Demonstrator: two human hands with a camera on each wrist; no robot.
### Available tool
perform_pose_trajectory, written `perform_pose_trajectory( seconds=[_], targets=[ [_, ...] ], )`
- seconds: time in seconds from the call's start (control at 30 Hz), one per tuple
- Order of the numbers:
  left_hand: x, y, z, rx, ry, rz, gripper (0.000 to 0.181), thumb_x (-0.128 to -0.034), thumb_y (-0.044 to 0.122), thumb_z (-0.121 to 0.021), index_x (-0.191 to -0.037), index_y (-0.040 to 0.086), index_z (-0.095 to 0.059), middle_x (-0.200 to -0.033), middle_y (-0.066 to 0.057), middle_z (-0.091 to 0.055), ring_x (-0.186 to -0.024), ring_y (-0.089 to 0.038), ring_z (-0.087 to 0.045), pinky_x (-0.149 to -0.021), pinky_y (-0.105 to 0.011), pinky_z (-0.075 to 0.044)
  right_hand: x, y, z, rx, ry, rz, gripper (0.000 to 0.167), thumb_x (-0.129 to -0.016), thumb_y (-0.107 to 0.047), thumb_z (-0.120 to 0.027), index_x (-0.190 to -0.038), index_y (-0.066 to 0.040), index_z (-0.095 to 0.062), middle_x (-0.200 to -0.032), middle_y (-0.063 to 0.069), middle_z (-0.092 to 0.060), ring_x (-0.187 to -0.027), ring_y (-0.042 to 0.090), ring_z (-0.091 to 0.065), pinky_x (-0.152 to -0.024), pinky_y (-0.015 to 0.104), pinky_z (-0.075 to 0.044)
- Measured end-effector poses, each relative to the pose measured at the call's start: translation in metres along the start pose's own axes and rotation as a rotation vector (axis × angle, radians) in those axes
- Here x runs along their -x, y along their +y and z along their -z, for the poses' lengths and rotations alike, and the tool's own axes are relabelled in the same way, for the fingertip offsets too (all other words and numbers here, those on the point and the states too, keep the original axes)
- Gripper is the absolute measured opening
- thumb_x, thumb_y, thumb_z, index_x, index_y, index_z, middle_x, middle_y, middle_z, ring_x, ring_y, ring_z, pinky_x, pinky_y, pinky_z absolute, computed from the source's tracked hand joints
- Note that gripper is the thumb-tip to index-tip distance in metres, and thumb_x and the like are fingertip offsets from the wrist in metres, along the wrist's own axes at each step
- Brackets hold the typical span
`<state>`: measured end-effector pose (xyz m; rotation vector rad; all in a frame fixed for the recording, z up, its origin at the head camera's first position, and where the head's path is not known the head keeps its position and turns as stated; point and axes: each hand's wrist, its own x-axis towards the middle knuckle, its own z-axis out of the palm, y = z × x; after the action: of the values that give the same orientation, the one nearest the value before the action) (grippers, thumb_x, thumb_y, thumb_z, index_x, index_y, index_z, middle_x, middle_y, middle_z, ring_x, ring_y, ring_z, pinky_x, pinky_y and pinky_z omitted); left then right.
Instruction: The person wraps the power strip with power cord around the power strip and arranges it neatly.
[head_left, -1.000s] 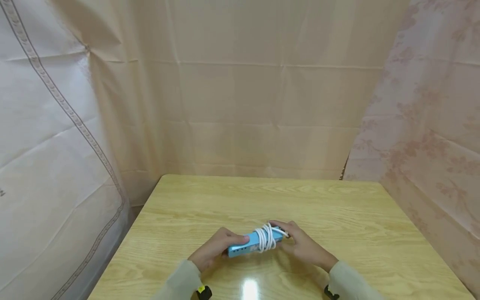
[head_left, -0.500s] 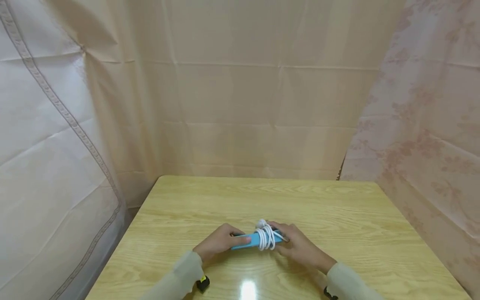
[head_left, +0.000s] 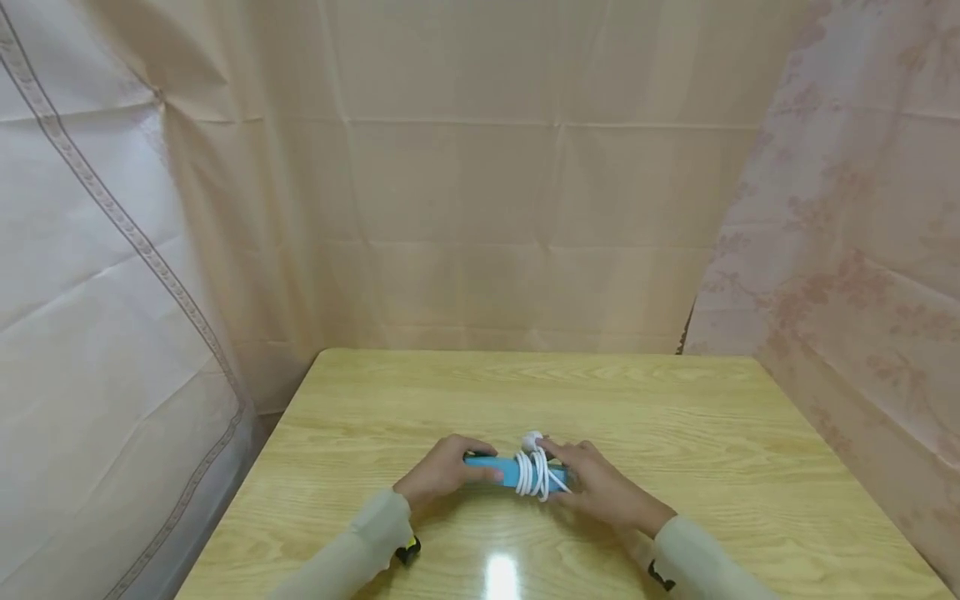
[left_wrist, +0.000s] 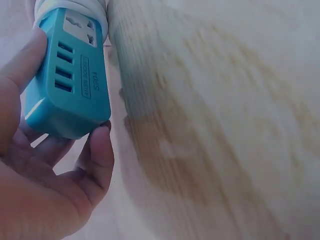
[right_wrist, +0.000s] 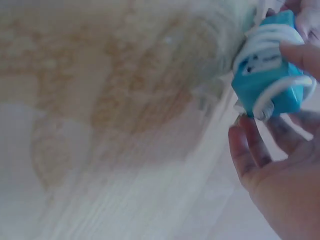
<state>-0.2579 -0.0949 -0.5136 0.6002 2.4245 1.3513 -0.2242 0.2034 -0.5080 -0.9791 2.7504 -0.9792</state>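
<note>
A blue power strip (head_left: 507,473) is held between my two hands above the table, roughly level in the head view. Its white cord (head_left: 524,475) is wound around the right half, and a white plug (head_left: 531,440) sits on the far side of the coils. My left hand (head_left: 441,473) grips the left end between thumb and fingers. USB ports (left_wrist: 64,72) and a white socket (left_wrist: 80,27) show on the strip's face in the left wrist view. My right hand (head_left: 603,490) holds the other end, its thumb (right_wrist: 301,57) against the coils in the right wrist view.
The light wooden table (head_left: 420,392) spreads out around the hands. Beige cloth (head_left: 480,208) hangs behind it, with a pale curtain (head_left: 90,333) at left and a floral cloth (head_left: 855,250) at right. A light glare (head_left: 501,575) lies near the front.
The power strip has been turned in both hands, so its ported side no longer faces the head view. The plug has come into sight at the far side of the coils.
</note>
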Motion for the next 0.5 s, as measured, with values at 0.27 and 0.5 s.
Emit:
perform_pose_trajectory(
  seconds=[0.27, 0.5],
  targets=[
    [-0.004, 0.005, -0.007, -0.155, 0.052, -0.082, 0.056, -0.0841, 0.042, -0.085, -0.126, 0.007, -0.072, -0.124, -0.003, -0.071, -0.106, -0.016, -0.063, -0.092, -0.040, -0.052, 0.000, -0.002, 0.003, 0.125, 0.036, 0.017, 0.084, -0.085, -0.033, -0.086, -0.154, -0.008, -0.046, -0.133, 0.000, -0.066, -0.106, 0.016, -0.049, -0.086, 0.036, -0.049],
    [-0.009, 0.011, -0.017, -0.351, 0.126, -0.133, 0.062, -0.0864, 0.049, -0.080, -0.130, 0.006, -0.070, -0.123, -0.002, -0.071, -0.096, -0.012, -0.055, -0.083, -0.032, -0.047, -0.001, 0.002, 0.003, 0.196, 0.111, -0.026, 0.086, -0.082, -0.023, -0.089, -0.156, -0.014, -0.045, -0.132, 0.004, -0.068, -0.102, 0.014, -0.050, -0.085, 0.037, -0.048]
  ],
)
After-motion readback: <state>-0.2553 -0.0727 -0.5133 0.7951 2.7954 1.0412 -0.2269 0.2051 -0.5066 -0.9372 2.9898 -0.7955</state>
